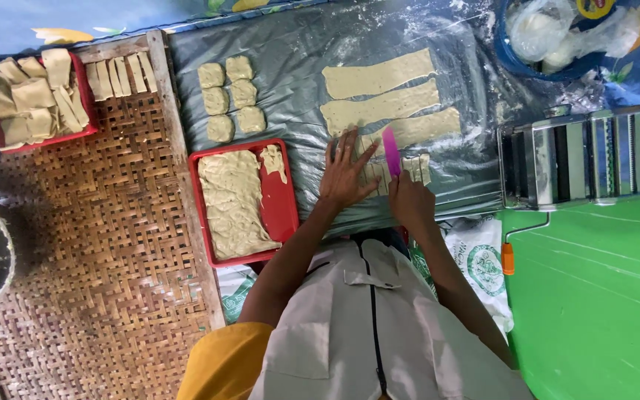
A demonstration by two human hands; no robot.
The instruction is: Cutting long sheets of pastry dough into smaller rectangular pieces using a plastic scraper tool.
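Cutting a flat dough strip (394, 169) into short pieces on a plastic sheet (298, 67).

Head view: the left hand (346, 174) lies released, fingers spread flat, pinning the near end of the dough strip, which runs left to right just ahead of the person. The right hand (411, 198) is clenched around a pink knife (392, 152), blade pointing away from the body, across the strip's long axis, just right of the left fingertips. Both forearms reach forward from the chest, wrists low. Three longer strips (383, 100) lie farther out; a red tray (283, 200) of dough sits left, a roller machine (572, 155) right.
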